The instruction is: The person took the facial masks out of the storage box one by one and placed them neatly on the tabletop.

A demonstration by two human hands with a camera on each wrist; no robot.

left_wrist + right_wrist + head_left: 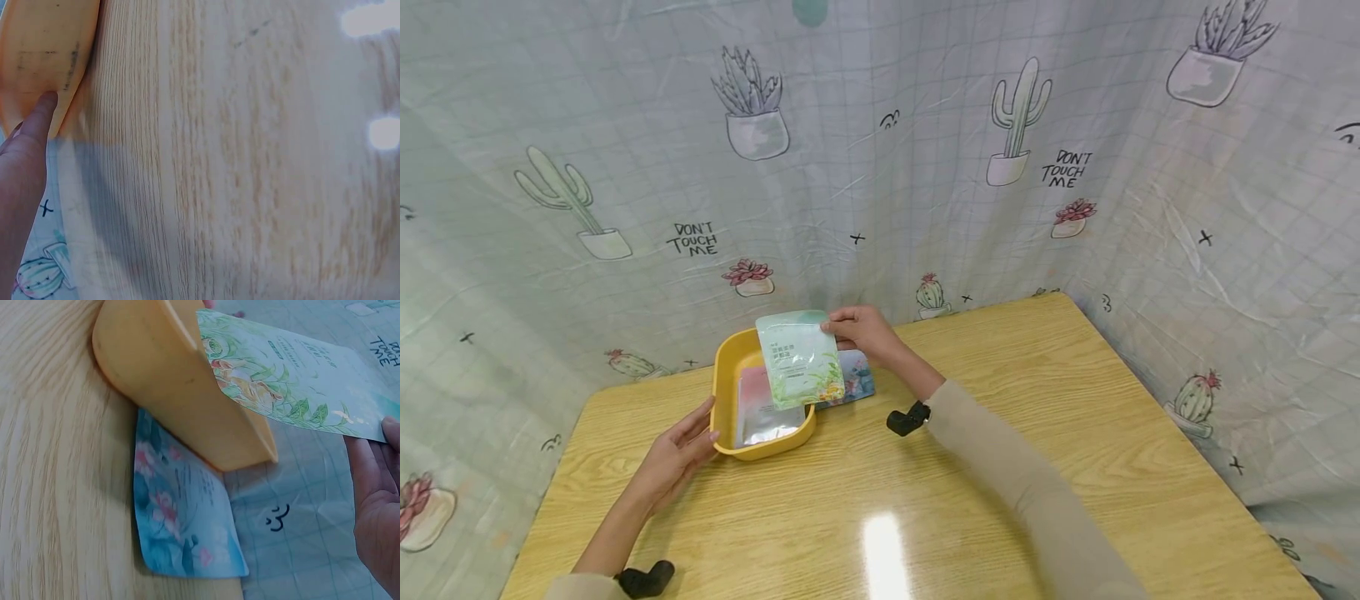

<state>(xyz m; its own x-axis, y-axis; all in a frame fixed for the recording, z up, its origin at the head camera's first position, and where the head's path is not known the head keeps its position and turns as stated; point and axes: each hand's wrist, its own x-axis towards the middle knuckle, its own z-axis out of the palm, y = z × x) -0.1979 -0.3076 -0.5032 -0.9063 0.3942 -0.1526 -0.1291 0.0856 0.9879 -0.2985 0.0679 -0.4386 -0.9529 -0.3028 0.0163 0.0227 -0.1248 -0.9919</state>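
In the head view my right hand point(867, 332) pinches the upper right corner of a flat pale green foil packet point(797, 358), printed with leaves and orange flowers. The packet hangs over a yellow plastic box point(720, 375), hiding part of its far right side. Inside the box lies a pink and silver packet point(767, 421). My left hand point(677, 454) has its fingers against the box's left wall, with the thumb near the rim. Its extended finger point(45, 112) touches the outer wall in the left wrist view. A blue packet with pink flowers point(181, 512) lies beside the box.
The box stands on a wood-grain table point(1000, 392) near its back edge. Behind and at the sides hangs a pale curtain point(865, 167) printed with cacti. A bright light reflection falls on the table's front part.
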